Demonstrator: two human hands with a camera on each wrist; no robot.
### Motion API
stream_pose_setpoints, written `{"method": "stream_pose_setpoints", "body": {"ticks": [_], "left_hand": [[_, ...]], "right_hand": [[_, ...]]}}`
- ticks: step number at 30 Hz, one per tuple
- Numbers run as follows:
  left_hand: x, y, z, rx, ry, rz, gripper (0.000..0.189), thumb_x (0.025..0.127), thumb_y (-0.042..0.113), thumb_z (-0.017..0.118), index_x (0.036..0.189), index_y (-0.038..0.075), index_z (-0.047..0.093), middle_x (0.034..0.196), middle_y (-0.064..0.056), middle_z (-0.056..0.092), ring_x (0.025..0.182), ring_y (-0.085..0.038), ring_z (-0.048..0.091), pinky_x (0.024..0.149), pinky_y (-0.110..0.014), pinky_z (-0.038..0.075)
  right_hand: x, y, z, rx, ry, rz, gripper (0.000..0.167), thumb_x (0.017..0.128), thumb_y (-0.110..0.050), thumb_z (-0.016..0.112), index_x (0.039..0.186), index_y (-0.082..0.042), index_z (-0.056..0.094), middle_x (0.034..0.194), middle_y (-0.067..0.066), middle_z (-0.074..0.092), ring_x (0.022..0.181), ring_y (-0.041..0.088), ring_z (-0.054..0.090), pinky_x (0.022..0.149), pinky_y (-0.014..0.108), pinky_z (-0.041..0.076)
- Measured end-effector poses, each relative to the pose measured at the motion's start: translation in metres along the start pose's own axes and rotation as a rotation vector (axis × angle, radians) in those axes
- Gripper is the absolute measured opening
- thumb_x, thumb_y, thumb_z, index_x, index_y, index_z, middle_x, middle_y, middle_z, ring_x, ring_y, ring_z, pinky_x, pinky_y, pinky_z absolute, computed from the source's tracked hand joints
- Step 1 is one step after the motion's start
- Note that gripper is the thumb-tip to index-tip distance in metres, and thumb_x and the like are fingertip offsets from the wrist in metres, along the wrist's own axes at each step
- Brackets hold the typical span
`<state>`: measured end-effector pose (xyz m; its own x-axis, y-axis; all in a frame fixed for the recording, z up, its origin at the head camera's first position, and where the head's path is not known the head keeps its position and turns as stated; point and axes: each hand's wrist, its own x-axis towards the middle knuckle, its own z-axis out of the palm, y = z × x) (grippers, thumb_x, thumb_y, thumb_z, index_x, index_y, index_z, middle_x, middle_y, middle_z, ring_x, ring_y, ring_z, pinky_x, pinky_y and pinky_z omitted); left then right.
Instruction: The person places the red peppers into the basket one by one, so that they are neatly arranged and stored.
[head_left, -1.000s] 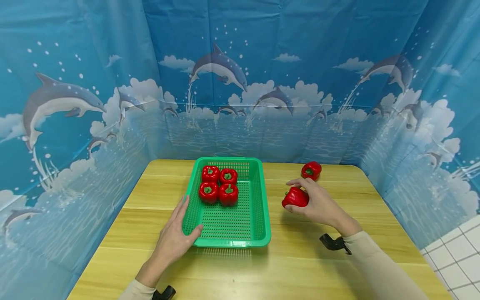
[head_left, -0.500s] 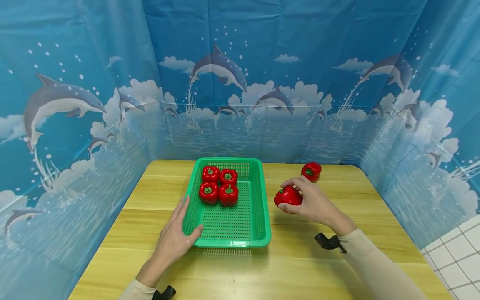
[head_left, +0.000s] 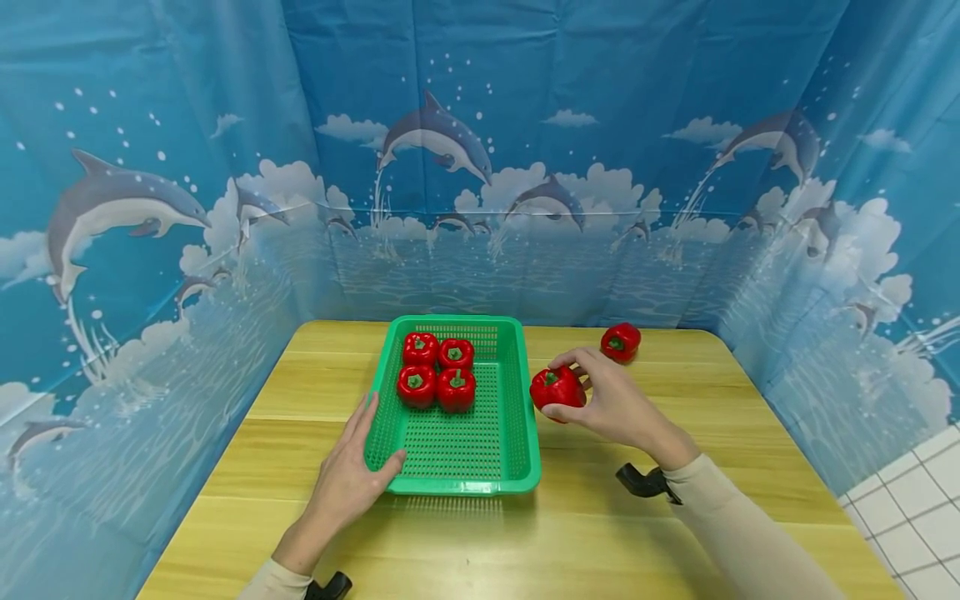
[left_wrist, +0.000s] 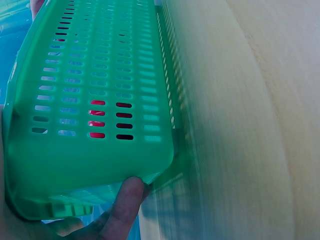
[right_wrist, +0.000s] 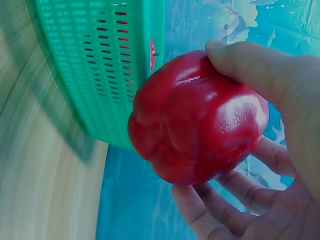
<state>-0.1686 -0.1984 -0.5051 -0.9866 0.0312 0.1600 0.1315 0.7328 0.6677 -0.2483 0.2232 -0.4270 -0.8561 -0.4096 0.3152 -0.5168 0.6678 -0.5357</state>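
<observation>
In the head view my left hand (head_left: 347, 473) rests at the near left corner of a green plastic basket (head_left: 531, 442). Its fingers lie along the left side, the thumb over the near rim. The left wrist view shows a fingertip (left_wrist: 131, 187) against the basket's outer wall. Several red bell peppers (head_left: 456, 389) stand grouped in the far left part of the basket, stems up. Just off the basket's right rim, my right hand (head_left: 618, 400) holds another red bell pepper (right_wrist: 195, 120) between thumb and fingers, its green stem facing the basket.
One more red bell pepper (head_left: 621, 342) lies on the wooden table (head_left: 465, 550) at the far right, stem toward me. A blue dolphin-print curtain (head_left: 480, 250) surrounds the table's back and sides. White tiles (head_left: 911, 504) show at the lower right.
My right hand has carried its bell pepper leftward, from the open table up to the basket's right rim. The left hand and basket have stayed put.
</observation>
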Motion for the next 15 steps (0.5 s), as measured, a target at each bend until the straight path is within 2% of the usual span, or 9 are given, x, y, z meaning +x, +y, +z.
{"method": "stream_pose_setpoints", "body": {"ticks": [8, 15], "left_hand": [[-0.001, 0.001, 0.000, 0.003, -0.003, -0.006, 0.102, 0.109, 0.038, 0.078, 0.189, 0.018, 0.019, 0.196, -0.019, 0.020, 0.167, -0.060, 0.046, 0.113, -0.084, 0.056], [0.000, 0.001, 0.000, 0.003, -0.001, -0.010, 0.102, 0.109, 0.038, 0.078, 0.189, 0.019, 0.019, 0.195, -0.021, 0.022, 0.166, -0.061, 0.046, 0.113, -0.084, 0.056]], "right_hand": [[0.003, -0.012, 0.002, 0.041, 0.015, -0.005, 0.066, 0.091, -0.035, 0.104, 0.143, -0.015, 0.069, 0.141, 0.006, 0.073, 0.119, 0.025, 0.077, 0.102, 0.048, 0.071], [0.007, -0.021, 0.007, 0.061, 0.009, -0.005, 0.072, 0.092, -0.035, 0.103, 0.150, -0.010, 0.069, 0.147, 0.009, 0.071, 0.126, 0.030, 0.075, 0.104, 0.052, 0.071]]}}
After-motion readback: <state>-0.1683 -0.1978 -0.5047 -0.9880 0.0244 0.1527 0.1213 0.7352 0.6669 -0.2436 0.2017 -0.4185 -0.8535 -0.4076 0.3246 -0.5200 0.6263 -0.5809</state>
